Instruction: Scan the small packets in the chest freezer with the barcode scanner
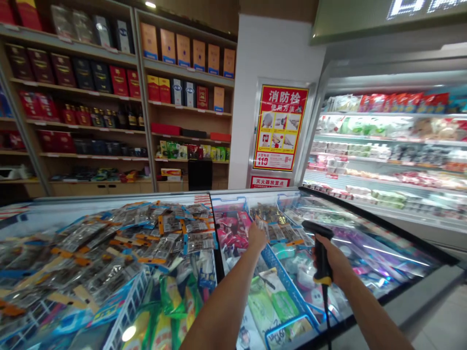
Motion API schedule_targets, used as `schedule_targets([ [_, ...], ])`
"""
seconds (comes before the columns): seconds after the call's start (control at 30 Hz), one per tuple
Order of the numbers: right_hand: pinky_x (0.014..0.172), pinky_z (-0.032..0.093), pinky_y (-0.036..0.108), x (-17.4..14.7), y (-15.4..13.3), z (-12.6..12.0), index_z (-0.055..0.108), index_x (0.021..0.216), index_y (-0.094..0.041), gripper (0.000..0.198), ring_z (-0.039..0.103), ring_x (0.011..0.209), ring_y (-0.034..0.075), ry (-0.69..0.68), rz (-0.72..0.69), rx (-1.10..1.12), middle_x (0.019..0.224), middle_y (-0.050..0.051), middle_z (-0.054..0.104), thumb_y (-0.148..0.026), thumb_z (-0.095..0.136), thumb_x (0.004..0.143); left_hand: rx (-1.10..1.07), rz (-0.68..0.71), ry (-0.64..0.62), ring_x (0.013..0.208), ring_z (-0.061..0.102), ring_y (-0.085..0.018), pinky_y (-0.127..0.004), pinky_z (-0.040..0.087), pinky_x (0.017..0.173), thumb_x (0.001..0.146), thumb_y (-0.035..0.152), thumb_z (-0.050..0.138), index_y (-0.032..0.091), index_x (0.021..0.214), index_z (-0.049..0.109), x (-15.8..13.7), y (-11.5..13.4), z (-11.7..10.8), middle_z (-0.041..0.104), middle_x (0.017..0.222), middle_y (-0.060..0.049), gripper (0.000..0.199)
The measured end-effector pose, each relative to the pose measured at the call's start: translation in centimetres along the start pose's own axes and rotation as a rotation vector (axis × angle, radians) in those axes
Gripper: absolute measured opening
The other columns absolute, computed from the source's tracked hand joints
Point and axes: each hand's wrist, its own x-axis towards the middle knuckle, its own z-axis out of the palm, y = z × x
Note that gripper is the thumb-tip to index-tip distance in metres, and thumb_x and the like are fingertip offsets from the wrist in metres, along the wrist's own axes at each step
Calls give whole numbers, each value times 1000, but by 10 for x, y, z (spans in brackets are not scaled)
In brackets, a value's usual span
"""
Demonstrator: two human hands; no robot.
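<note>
My right hand (337, 262) is wrapped round the grip of a black barcode scanner (321, 257) with a yellow band at its base. A black cord (326, 304) hangs from the scanner. My left hand (257, 237) reaches into the freezer, its fingers closed at the edge of a pink packet (243, 223); the fingertips are partly hidden. More pink packets (228, 233) lie beside it. Just right of that hand, brown packets with blue and orange ends (282, 231) fill part of a blue basket (279, 267). Green-and-white packets (266, 299) are nearer to me.
Many clear packets with orange and blue ends (146, 233) are heaped at the left. A black freezer divider (218, 243) runs beside my left forearm. Sliding glass (365, 238) covers the right side. Beyond stand shelves of boxes (184, 70) and a lit fridge (386, 146).
</note>
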Motion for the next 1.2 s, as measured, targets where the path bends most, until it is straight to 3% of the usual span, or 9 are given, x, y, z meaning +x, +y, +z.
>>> schedule_targets([
  [0.17,30,38,21,6,6,9,49,73,-18,17,47,33,10,-37,2,55,43,-5,52,-33,57,69,341,186,84,110,42,-22,-29,31,92,68,18,49,12,103,52,-4,-13,-63,50,115,-13,36],
  [0.33,30,38,21,4,12,33,48,69,-18,17,46,33,10,-99,24,100,42,-5,51,-33,56,70,665,140,272,102,45,-22,-32,33,89,72,22,45,17,106,53,-23,-54,-160,54,107,-9,35],
  [0.43,30,38,21,-3,14,51,49,71,-18,17,47,34,10,-139,26,112,43,-5,52,-34,56,70,804,111,266,102,44,-25,-37,36,84,74,26,44,19,101,56,-36,-73,-182,54,106,-9,30],
  [0.63,28,37,22,-18,13,71,51,69,-17,19,45,32,11,-165,28,97,42,-4,51,-36,56,68,792,314,9,113,38,-22,-37,29,93,77,17,40,25,96,59,-47,-74,-169,54,112,-3,28],
  [0.73,28,37,22,-27,10,74,52,70,-17,19,45,31,11,-169,26,90,42,-4,51,-36,55,68,768,326,182,114,36,-22,-37,31,91,77,17,39,25,111,51,-60,-74,-164,44,124,-4,36],
  [0.83,27,37,22,-35,9,77,53,71,-18,18,46,31,11,-176,29,84,42,-4,52,-35,56,68,767,136,388,105,41,-28,-40,35,83,76,31,44,17,115,45,-74,-77,-165,47,115,-13,41],
  [0.93,27,37,22,-42,11,86,52,69,-18,17,46,30,11,-194,39,87,41,-3,52,-35,55,69,705,30,342,103,42,-29,-38,36,82,71,35,51,12,113,45,-75,-77,-164,51,107,-16,48],
  [1.07,27,37,21,-48,18,102,50,66,-18,18,45,30,11,-231,65,111,40,-3,51,-35,55,69,506,123,181,107,42,-24,-33,32,90,63,23,59,15,114,43,-62,-73,-154,49,111,-12,54],
  [1.2,28,38,21,-47,23,114,49,67,-19,17,46,32,11,-307,96,166,42,-3,52,-35,54,70,374,97,256,113,40,-23,-31,30,93,61,20,59,14,114,42,-58,-69,-141,46,117,-12,56],
])
